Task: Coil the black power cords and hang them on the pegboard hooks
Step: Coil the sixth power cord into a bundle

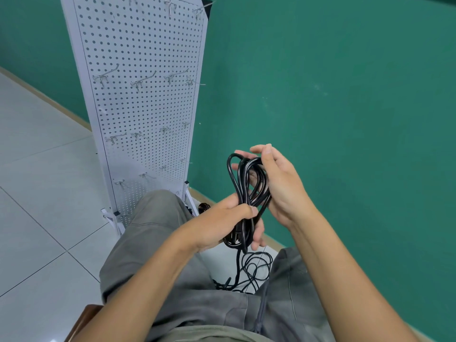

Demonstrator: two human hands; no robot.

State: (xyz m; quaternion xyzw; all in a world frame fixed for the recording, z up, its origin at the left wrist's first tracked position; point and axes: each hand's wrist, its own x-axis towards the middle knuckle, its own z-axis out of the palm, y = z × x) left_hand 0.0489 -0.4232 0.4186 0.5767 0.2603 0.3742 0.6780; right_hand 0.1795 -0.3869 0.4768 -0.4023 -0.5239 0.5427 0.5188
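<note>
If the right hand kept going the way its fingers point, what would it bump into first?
The right hand points up and left, fingers through the black cord loops. Past the cord, probably the white pegboard and its hooks, though depth is hard to judge.

Glossy black cord (246, 183), metal hooks (138, 82)

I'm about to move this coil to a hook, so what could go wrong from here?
The tail of the black power cord hangs from the left hand into loose cords on the floor and may snag. The right hand only steadies the loops; they could spring open. The hooks are thin and angled.
</note>
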